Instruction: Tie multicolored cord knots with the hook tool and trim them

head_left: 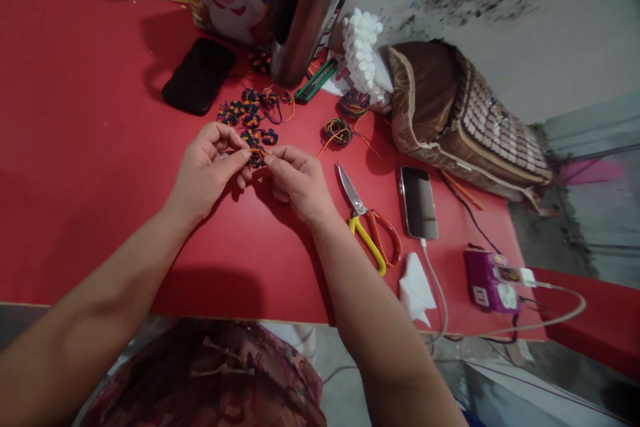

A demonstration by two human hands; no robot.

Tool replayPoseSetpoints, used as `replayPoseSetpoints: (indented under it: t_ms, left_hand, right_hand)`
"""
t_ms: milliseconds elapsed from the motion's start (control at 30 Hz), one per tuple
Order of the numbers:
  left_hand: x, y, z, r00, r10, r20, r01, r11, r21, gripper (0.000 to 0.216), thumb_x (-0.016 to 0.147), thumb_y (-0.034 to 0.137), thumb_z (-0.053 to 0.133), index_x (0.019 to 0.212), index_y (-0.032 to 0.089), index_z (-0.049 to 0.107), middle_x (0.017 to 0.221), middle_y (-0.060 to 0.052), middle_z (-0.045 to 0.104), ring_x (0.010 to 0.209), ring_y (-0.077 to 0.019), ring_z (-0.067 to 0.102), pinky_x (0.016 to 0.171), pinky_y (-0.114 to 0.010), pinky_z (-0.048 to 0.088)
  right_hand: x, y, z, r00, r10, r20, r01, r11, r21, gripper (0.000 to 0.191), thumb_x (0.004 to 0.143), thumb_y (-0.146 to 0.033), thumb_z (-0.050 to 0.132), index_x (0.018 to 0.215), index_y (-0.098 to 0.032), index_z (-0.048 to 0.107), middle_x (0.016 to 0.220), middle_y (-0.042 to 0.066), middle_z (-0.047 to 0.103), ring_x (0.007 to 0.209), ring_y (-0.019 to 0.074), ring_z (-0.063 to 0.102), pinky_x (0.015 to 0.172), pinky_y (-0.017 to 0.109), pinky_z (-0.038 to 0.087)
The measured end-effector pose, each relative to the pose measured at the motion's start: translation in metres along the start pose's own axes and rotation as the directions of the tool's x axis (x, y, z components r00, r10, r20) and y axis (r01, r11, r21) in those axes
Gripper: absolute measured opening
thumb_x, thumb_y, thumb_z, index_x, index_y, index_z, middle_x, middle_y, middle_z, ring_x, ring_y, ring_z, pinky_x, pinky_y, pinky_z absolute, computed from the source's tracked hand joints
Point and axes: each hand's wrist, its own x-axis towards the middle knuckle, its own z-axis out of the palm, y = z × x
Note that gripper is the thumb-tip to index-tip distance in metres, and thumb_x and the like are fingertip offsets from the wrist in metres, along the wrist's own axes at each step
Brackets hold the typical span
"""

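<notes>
Forearms come in from the lower edge, converging over the red bench [90,167], wrists bent slightly so both hands meet just left of the scissors [367,223]. The left hand [207,170] lies palm-inward, its thumb and forefinger pressed together in a pinching grip on one end of a small knotted cord piece [257,157]. The right hand [299,180] mirrors it, knuckles up, fingertips closed on the other end of the same piece, with a thin orange strand stretched between the two grips. The knotted cord piece sits just above the bench surface, left of the scissors and at the near edge of a cluster of finished knots [250,113] in dark blue, orange and green.

Scissors with orange and yellow handles lie closed, blades pointing away from the person. Right of the scissors rests a smartphone [419,201] with a cable plugged in, and farther right a purple power strip [487,280]. Beyond the scissors lie two coils of cord [339,131]. Well left and beyond the scissors is a black pouch [199,75]. A crumpled tissue [415,288] lies just nearer than the scissors.
</notes>
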Motion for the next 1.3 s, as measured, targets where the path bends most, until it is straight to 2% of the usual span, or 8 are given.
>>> replayPoseSetpoints:
  t_ms: [100, 233, 533, 633, 733, 867, 1033, 1300]
  left_hand:
    - [-0.002, 0.000, 0.000, 0.998, 0.057, 0.026, -0.059, 0.995, 0.079, 0.020, 0.081, 0.019, 0.086, 0.091, 0.025, 0.069, 0.082, 0.001, 0.072, 0.057, -0.0132, 0.067, 0.047, -0.025, 0.057]
    - [-0.004, -0.003, -0.001, 0.982, 0.186, 0.018, -0.186, 0.962, 0.198, 0.010, 0.084, 0.017, 0.084, 0.089, 0.022, 0.078, 0.099, -0.004, 0.077, 0.084, -0.0174, 0.077, 0.075, -0.029, 0.070]
    - [-0.002, -0.004, -0.006, 0.926, 0.370, 0.077, -0.368, 0.832, 0.414, 0.012, 0.089, 0.014, 0.084, 0.084, 0.025, 0.081, 0.108, -0.007, 0.081, 0.109, -0.0243, 0.077, 0.104, -0.039, 0.066]
    - [-0.002, -0.001, -0.006, 0.946, 0.320, 0.052, -0.313, 0.862, 0.398, 0.013, 0.089, 0.017, 0.084, 0.081, 0.026, 0.080, 0.110, -0.007, 0.082, 0.108, -0.0244, 0.077, 0.101, -0.039, 0.067]
    - [0.000, 0.000, -0.007, 0.985, 0.173, 0.008, -0.172, 0.969, 0.179, 0.011, 0.087, 0.024, 0.089, 0.081, 0.026, 0.080, 0.113, -0.007, 0.084, 0.101, -0.0223, 0.078, 0.094, -0.037, 0.069]
    - [0.004, 0.001, -0.007, 1.000, 0.019, -0.023, -0.021, 0.998, -0.055, 0.016, 0.081, 0.027, 0.098, 0.083, 0.025, 0.082, 0.111, -0.005, 0.084, 0.076, -0.0151, 0.073, 0.080, -0.035, 0.071]
    - [0.006, 0.002, -0.007, 0.999, 0.028, -0.038, -0.031, 0.996, -0.080, 0.015, 0.084, 0.027, 0.095, 0.085, 0.025, 0.080, 0.089, -0.003, 0.081, 0.071, -0.0157, 0.072, 0.074, -0.034, 0.069]
    - [0.007, 0.001, -0.010, 1.000, -0.014, 0.020, 0.015, 0.999, -0.048, 0.017, 0.091, 0.030, 0.095, 0.095, 0.026, 0.079, 0.092, -0.005, 0.081, 0.070, -0.0179, 0.072, 0.062, -0.033, 0.059]
  right_hand:
    - [0.000, 0.000, -0.001, 1.000, 0.002, -0.022, -0.002, 1.000, -0.023, 0.047, 0.082, -0.055, 0.100, 0.092, -0.023, 0.067, 0.057, -0.015, 0.047, 0.042, 0.0033, 0.028, 0.040, 0.021, 0.020]
    - [0.001, 0.002, -0.001, 0.999, -0.018, -0.037, 0.016, 0.998, -0.056, 0.052, 0.079, -0.060, 0.101, 0.093, -0.023, 0.067, 0.060, -0.013, 0.053, 0.041, 0.0039, 0.034, 0.039, 0.022, 0.021]
    - [-0.001, 0.001, 0.003, 0.990, -0.138, -0.033, 0.130, 0.976, -0.173, 0.031, 0.086, -0.042, 0.092, 0.088, -0.022, 0.068, 0.063, -0.010, 0.055, 0.053, 0.0059, 0.045, 0.046, 0.021, 0.026]
    - [-0.002, 0.001, 0.003, 0.990, -0.135, -0.044, 0.124, 0.973, -0.193, 0.031, 0.087, -0.043, 0.091, 0.087, -0.022, 0.068, 0.063, -0.010, 0.056, 0.052, 0.0054, 0.043, 0.045, 0.021, 0.025]
    - [-0.002, 0.001, 0.001, 0.993, -0.096, -0.067, 0.085, 0.986, -0.144, 0.030, 0.089, -0.043, 0.090, 0.088, -0.023, 0.067, 0.057, -0.013, 0.048, 0.044, 0.0044, 0.034, 0.043, 0.021, 0.024]
    - [-0.002, 0.000, -0.001, 0.995, -0.052, -0.080, 0.047, 0.997, -0.065, 0.036, 0.086, -0.047, 0.094, 0.090, -0.023, 0.068, 0.056, -0.015, 0.043, 0.041, 0.0032, 0.028, 0.040, 0.021, 0.024]
    - [-0.001, -0.002, 0.000, 0.995, -0.055, -0.081, 0.052, 0.998, -0.040, 0.039, 0.085, -0.049, 0.096, 0.087, -0.023, 0.066, 0.059, -0.014, 0.049, 0.041, 0.0023, 0.028, 0.039, 0.021, 0.024]
    - [-0.001, -0.003, 0.000, 0.994, -0.050, -0.096, 0.048, 0.998, -0.031, 0.035, 0.087, -0.046, 0.095, 0.087, -0.023, 0.068, 0.055, -0.014, 0.047, 0.041, 0.0032, 0.027, 0.040, 0.021, 0.025]
